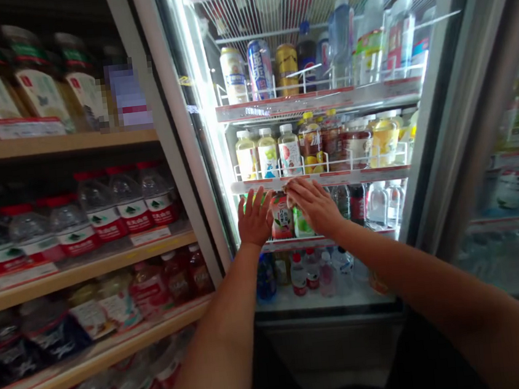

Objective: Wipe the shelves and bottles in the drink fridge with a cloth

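Observation:
Both my hands are inside the lit drinks cooler, at the price rail of its middle shelf. My left hand has its fingers spread just below the rail's left part, with nothing in it. My right hand is at the rail a little to the right, its fingers bent over a small brownish, crumpled-looking piece that I cannot make out. A red drink carton stands between the hands on the shelf below. A green-labelled drink is beside it, partly hidden by my right hand.
Small bottles stand behind a wire guard above my hands. Cans and tall bottles fill the upper shelf; more bottles are on the cooler floor. Wooden shelves of bottled drinks flank the left side. A metal door edge is at right.

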A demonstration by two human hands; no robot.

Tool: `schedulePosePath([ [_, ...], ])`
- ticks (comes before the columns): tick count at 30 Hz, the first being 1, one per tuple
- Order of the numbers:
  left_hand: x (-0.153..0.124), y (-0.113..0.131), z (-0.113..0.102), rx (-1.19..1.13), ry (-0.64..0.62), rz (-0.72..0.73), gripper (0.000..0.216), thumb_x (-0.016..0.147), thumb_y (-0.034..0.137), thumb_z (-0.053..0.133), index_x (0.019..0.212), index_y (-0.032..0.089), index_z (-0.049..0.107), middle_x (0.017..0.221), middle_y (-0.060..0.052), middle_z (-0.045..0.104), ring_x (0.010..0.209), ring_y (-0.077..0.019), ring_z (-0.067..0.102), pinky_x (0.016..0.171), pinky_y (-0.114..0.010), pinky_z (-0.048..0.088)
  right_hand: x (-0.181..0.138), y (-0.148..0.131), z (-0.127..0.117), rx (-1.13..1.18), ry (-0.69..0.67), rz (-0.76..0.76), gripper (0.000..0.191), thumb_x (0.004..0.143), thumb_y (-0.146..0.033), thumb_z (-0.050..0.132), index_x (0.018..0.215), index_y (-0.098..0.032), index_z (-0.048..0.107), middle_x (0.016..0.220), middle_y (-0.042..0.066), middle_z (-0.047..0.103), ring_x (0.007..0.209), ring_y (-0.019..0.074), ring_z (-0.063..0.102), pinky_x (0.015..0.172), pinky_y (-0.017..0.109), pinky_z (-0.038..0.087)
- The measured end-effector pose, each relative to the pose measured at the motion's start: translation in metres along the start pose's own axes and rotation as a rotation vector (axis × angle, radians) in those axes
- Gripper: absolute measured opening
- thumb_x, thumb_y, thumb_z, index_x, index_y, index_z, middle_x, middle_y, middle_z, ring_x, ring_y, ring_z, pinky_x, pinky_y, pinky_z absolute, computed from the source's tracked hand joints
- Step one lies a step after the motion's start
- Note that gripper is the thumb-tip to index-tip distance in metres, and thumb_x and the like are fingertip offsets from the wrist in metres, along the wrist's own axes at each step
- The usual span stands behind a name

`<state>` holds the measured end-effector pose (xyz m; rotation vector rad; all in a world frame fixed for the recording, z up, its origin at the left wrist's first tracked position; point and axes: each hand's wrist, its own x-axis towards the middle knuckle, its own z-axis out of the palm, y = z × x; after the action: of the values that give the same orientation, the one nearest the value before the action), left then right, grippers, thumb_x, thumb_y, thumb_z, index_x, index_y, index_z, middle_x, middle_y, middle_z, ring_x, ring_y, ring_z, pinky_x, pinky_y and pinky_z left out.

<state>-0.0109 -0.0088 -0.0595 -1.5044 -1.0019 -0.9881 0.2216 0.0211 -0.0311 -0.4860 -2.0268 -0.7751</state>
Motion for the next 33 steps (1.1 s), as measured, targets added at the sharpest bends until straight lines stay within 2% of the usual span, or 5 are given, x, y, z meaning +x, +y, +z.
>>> schedulePosePath([
  [7, 0.0, 0.0, 0.0, -0.007, 0.005, -0.001, 0.067, 0.1, 0.023, 0.047, 0.161, 0.029, 0.021, 0.162, -0.004, 0.038, 0.157, -0.0183, 0.013, 0.13, -0.044, 0.014, -0.009, -0.003, -0.003, 0.021, -0.114, -0.107, 0.06, 0.1, -0.012, 0.043, 0.158, -0.024, 0.035, 0.157, 0.005, 0.048, 0.152, 0.0216, 0.033, 0.125, 0.045, 0.025],
  [14, -0.001, 0.0, 0.001, 0.004, 0.011, 0.0, 0.064, 0.099, 0.023, 0.048, 0.16, 0.027, 0.028, 0.16, -0.005, 0.04, 0.156, -0.0194, 0.015, 0.13, -0.045, 0.014, -0.018, 0.006, -0.007, -0.026, -0.049, -0.044, 0.057, 0.099, -0.014, 0.045, 0.156, -0.021, 0.04, 0.157, 0.007, 0.048, 0.152, 0.0222, 0.034, 0.126, 0.045, 0.024],
  [21, -0.002, 0.0, 0.0, -0.027, -0.031, -0.033, 0.057, 0.1, 0.024, 0.047, 0.156, 0.027, 0.038, 0.159, -0.005, 0.043, 0.156, -0.0207, 0.019, 0.129, -0.046, 0.016, -0.052, 0.015, -0.013, -0.017, -0.163, -0.209, 0.06, 0.099, -0.01, 0.044, 0.157, -0.023, 0.036, 0.154, 0.005, 0.052, 0.149, 0.0197, 0.039, 0.123, 0.042, 0.029],
  [26, -0.002, -0.002, 0.001, -0.035, -0.034, -0.042, 0.055, 0.099, 0.023, 0.047, 0.154, 0.026, 0.041, 0.158, -0.007, 0.045, 0.156, -0.0207, 0.019, 0.129, -0.047, 0.016, -0.058, 0.022, -0.019, -0.03, -0.109, -0.088, 0.069, 0.099, -0.01, 0.044, 0.162, -0.024, 0.022, 0.157, 0.006, 0.048, 0.149, 0.0206, 0.038, 0.124, 0.044, 0.027],
  [33, -0.01, 0.043, -0.003, -0.071, 0.009, -0.23, 0.065, 0.1, 0.019, 0.044, 0.161, 0.024, 0.024, 0.165, -0.012, 0.031, 0.157, -0.0264, 0.013, 0.126, -0.057, 0.022, -0.065, 0.017, -0.016, -0.018, -0.045, 0.014, 0.074, 0.1, -0.012, 0.042, 0.164, -0.025, 0.009, 0.159, 0.008, 0.045, 0.15, 0.0196, 0.037, 0.123, 0.041, 0.028],
])
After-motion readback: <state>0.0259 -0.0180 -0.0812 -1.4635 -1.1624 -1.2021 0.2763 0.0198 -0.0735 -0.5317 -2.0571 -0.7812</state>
